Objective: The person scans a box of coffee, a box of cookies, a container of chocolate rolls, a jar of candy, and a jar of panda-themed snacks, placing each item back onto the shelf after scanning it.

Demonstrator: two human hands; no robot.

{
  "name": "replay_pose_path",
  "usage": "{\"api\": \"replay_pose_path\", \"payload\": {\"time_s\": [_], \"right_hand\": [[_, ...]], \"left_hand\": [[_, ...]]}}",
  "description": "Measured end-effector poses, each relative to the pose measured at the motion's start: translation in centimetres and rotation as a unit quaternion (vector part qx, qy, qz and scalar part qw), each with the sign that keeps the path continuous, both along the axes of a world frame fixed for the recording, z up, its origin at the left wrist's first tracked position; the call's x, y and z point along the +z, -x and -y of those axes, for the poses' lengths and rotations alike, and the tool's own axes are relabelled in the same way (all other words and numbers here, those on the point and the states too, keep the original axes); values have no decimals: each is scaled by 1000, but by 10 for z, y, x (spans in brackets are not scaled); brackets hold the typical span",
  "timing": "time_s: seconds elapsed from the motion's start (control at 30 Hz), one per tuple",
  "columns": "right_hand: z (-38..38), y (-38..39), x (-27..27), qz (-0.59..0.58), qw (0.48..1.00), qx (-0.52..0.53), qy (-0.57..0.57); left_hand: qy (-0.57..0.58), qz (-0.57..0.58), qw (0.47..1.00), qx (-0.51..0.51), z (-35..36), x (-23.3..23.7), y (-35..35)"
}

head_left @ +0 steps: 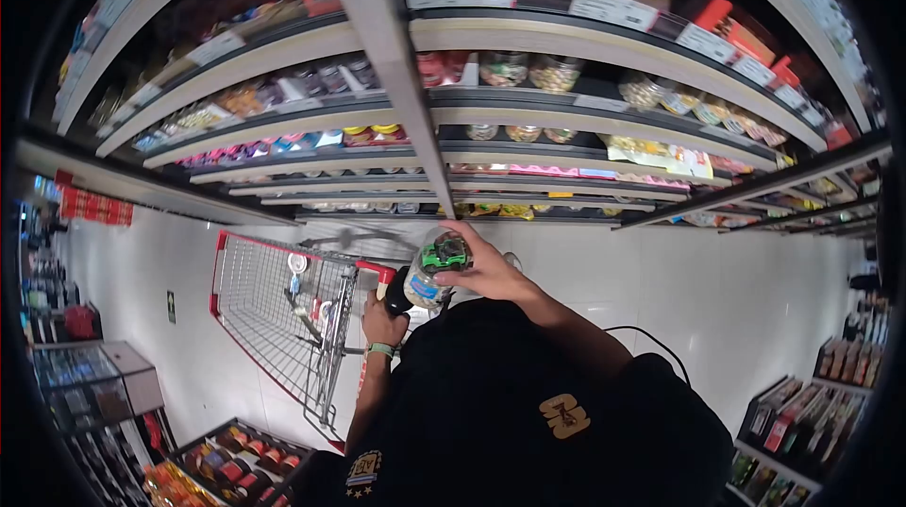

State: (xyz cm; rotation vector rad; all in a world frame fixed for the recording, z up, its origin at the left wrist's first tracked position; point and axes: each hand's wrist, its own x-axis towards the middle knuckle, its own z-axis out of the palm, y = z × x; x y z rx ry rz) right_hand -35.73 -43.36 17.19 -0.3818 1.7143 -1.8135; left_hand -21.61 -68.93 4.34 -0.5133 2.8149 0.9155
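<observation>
A clear jar [429,282] with pale contents and a green toy car at its top end is in my right hand [486,269], whose fingers wrap round it in front of my body. My left hand [382,320], with a band on the wrist, is closed beside the red-and-black handle [377,273] of the shopping cart [274,295], just left of the jar. A black object [397,292] is between my left hand and the jar; what it is I cannot make out. Inside the cart's wire basket are a few small items.
Tall shelves [566,115] with jars, bags and price labels span the front. A low display bin [236,460] of packaged goods stands at the lower left, near a glass case [80,384]. More product racks [783,427] stand at the lower right. Pale floor tiles [604,276] lie below the shelves.
</observation>
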Motion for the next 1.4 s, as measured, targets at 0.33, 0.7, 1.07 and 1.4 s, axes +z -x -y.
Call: {"api": "replay_pose_path", "payload": {"time_s": [0.33, 0.7, 1.07, 1.4], "right_hand": [[-57, 3, -8, -56, 987, -149, 11], [-121, 29, 56, -221, 916, -333, 33], [-148, 103, 104, -477, 720, -505, -10], [-151, 147, 84, -469, 703, -521, -122]], "left_hand": [[-235, -77, 969, 28, -49, 42, 57], [-419, -35, 907, -28, -105, 86, 89], [-457, -16, 880, -132, -135, 101, 81], [-453, -58, 879, -137, -126, 89, 80]]}}
